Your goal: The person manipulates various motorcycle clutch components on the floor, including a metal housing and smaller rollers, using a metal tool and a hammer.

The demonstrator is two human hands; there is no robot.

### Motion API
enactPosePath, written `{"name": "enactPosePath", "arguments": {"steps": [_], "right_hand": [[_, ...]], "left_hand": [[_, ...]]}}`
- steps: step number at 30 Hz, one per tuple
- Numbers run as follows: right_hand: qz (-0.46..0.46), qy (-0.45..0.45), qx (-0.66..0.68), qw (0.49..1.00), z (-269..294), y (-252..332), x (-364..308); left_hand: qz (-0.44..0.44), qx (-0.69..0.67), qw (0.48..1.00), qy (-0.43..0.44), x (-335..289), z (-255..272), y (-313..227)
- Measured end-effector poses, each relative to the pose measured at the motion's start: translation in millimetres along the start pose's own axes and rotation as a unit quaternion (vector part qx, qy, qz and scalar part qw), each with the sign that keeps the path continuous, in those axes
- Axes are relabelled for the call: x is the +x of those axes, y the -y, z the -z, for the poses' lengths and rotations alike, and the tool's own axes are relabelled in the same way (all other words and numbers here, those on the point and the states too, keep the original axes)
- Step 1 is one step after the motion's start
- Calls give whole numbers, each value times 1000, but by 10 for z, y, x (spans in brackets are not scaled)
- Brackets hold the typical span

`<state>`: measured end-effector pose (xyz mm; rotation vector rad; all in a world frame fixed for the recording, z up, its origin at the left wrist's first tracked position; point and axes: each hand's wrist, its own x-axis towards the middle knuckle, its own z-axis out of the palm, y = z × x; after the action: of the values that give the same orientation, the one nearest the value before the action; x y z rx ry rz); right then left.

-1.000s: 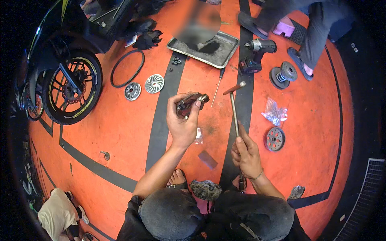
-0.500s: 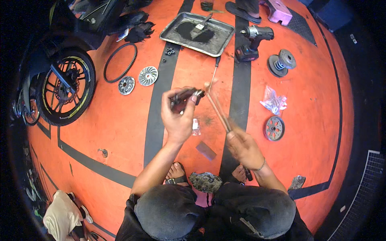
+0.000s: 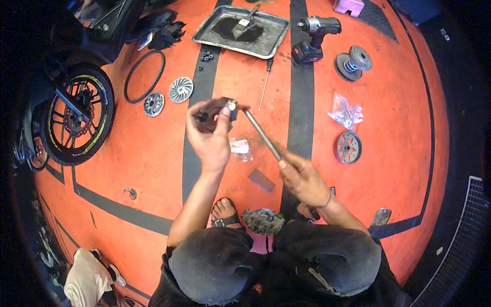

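Note:
Raised over the floor, my left hand [image 3: 215, 138] is closed round a dark, rounded clutch part [image 3: 208, 116]. Its thumb presses near a small silvery piece at the part's right edge. My right hand [image 3: 303, 176] grips a long silvery metal rod tool [image 3: 263, 134], slanted up and to the left. The tool's upper end is close beside the clutch part's right side; whether they touch I cannot tell. My palm hides the tool's grip. Below my left hand a clear plastic packet [image 3: 241, 150] lies on the floor, and a flat brown block [image 3: 261, 180] is nearer me.
Ahead are a metal tray [image 3: 204, 36] with a brush [image 3: 247, 19], a screwdriver [image 3: 266, 82] and a cordless impact wrench [image 3: 316, 38]. A drive belt [image 3: 128, 84] and finned discs [image 3: 181, 90] lie left, by a motorcycle wheel [image 3: 105, 117]. A pulley assembly [image 3: 353, 64] and clutch bell [image 3: 349, 147] are right.
The view has shifted slightly. My left hand has moved up and left with the clutch part, turning it. The rod tool, blurred before, now shows sharply and its tip lies farther left.

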<state>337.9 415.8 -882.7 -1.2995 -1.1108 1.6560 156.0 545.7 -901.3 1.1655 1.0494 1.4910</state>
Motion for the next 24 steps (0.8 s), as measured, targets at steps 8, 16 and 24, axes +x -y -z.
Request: {"name": "enactPosePath", "arguments": {"steps": [8, 16, 24], "right_hand": [[-12, -8, 69, 998, 14, 86, 21], [-45, -59, -62, 995, -28, 203, -57], [92, -105, -133, 981, 38, -105, 72]], "left_hand": [[37, -3, 999, -30, -78, 67, -27], [54, -50, 997, -36, -52, 18, 68], [123, -65, 990, -39, -125, 238, 38]]}}
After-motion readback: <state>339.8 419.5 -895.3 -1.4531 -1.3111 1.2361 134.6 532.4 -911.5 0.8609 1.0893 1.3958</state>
